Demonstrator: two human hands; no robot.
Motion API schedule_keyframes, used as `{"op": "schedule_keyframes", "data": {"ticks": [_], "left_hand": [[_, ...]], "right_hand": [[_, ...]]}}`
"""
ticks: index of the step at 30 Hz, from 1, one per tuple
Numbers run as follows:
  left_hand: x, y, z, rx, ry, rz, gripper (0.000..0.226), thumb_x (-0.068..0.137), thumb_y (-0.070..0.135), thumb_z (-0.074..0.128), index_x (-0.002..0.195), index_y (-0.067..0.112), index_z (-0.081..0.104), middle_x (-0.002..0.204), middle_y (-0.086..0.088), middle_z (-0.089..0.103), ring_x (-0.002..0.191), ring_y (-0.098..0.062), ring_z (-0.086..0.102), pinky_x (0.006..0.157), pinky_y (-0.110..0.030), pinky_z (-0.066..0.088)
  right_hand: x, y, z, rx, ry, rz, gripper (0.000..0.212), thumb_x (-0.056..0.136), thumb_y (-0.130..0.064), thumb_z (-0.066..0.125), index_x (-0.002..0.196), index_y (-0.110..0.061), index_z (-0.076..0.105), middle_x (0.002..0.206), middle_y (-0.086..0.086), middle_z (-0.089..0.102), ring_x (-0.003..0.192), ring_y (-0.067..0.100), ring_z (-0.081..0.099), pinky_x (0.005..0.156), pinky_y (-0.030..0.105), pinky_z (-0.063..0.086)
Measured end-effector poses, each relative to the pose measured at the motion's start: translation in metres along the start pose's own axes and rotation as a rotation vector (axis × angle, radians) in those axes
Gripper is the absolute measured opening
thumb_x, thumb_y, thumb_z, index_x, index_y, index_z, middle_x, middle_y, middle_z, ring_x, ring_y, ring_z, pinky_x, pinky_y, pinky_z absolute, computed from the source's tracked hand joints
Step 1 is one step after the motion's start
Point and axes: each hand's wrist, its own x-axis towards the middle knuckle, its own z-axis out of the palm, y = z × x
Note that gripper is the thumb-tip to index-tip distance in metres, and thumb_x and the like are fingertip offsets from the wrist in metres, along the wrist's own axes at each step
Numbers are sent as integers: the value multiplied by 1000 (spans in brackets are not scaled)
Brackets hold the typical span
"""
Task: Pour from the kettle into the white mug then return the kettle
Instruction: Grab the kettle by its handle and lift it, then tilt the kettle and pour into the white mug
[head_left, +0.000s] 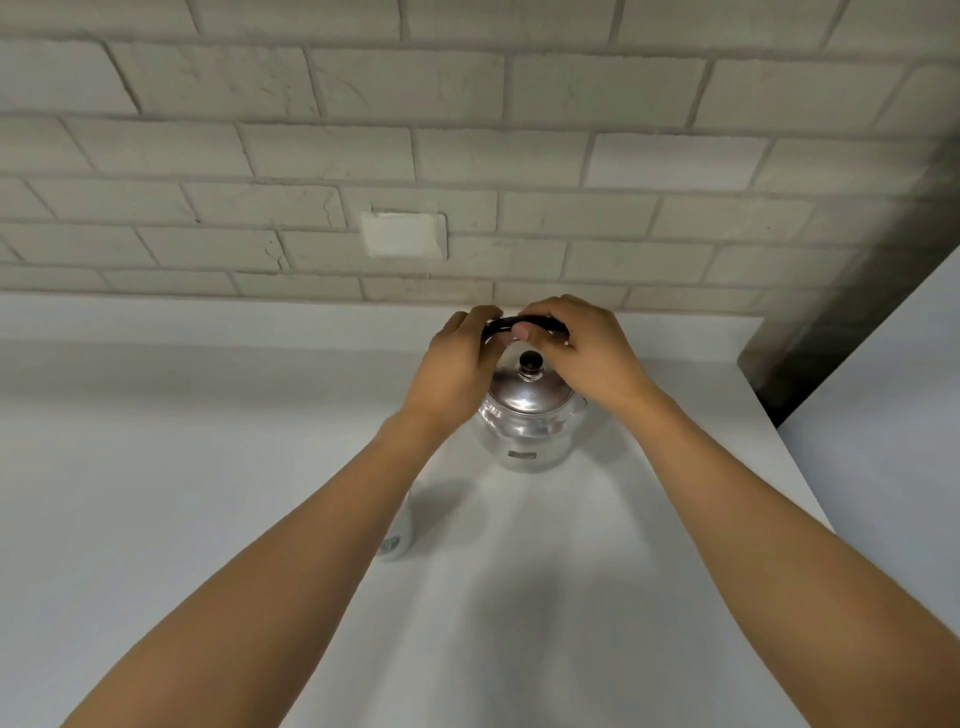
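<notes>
A shiny metal kettle (527, 426) with a dark lid knob stands upright on the white counter (208, 467), near the back wall. Its black handle arches over the lid. My right hand (576, 348) is wrapped around that handle from the right. My left hand (457, 364) holds the handle's left end, fingers curled on it. The white mug (399, 530) stands in front and to the left of the kettle, mostly hidden behind my left forearm; only its right side and a small green mark show.
A pale brick wall (467, 156) with a white blank plate (402, 234) rises right behind the counter. At the right, the counter ends beside a dark gap (831, 338) and a white panel (893, 415).
</notes>
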Motion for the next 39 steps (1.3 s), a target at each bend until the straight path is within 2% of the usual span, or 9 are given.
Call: {"op": "schedule_keyframes", "data": {"ticks": [3,7,14,17,20,23,27,34,39], "left_hand": [[-50,2,-8,57,105,57,57,104,52,55,151,21,48,147,-6,52,131,-26,53,93,-32,48],[-118,-3,-7,204,115,229,47,100,50,60,139,23,57,142,-5,57,122,-29,59,83,-35,55],[-171,-1,12,272,-62,213,66,103,49,58,157,13,48,161,-12,48,138,-39,55,103,-52,54],[-181,7,18,256,-76,186,72,104,49,55,163,11,37,169,-13,38,152,-40,41,121,-51,40],[-184,12,21,275,2,195,71,103,45,57,159,4,42,163,-18,46,149,-40,45,124,-48,34],[-180,13,20,242,15,121,70,105,45,58,159,3,41,163,-15,47,144,-42,47,120,-50,41],[-175,11,17,333,49,87,74,102,58,47,160,13,42,165,-9,45,137,-43,51,108,-51,49],[-171,6,20,128,-63,77,85,106,59,42,170,15,8,178,-8,9,166,-28,6,134,-41,8],[-177,11,19,-108,-113,-39,84,106,56,45,170,23,2,179,1,4,166,-21,4,130,-44,25]], "right_hand": [[-28,-16,-3,-30,35,-18,26,95,-45,65,110,-27,76,102,-8,73,93,9,68,85,24,53],[-59,-33,-4,-57,31,-34,30,95,-49,64,112,-27,76,100,-10,72,92,4,66,82,17,51],[-95,-63,-4,-63,36,-54,30,96,-49,63,115,-29,75,103,-11,72,94,1,66,82,3,45],[-102,-75,-6,-94,35,-81,31,97,-47,63,117,-27,75,103,-10,72,93,2,66,82,2,44],[-104,-86,-10,-130,28,-113,31,98,-48,61,118,-27,74,103,-8,72,92,3,66,82,7,48],[-102,-95,-17,-140,18,-125,31,97,-50,61,116,-29,74,101,-8,73,92,5,67,82,15,52],[-98,-104,-21,-159,-14,-132,31,97,-50,61,117,-30,75,101,-9,73,93,5,66,81,10,49],[-91,-119,-25,-192,-121,-147,29,98,-46,63,117,-28,75,102,-6,74,95,11,67,86,26,53],[-82,-132,-21,-317,-222,-209,39,97,-53,58,124,-28,73,96,-10,65,91,12,63,84,37,55]]}}
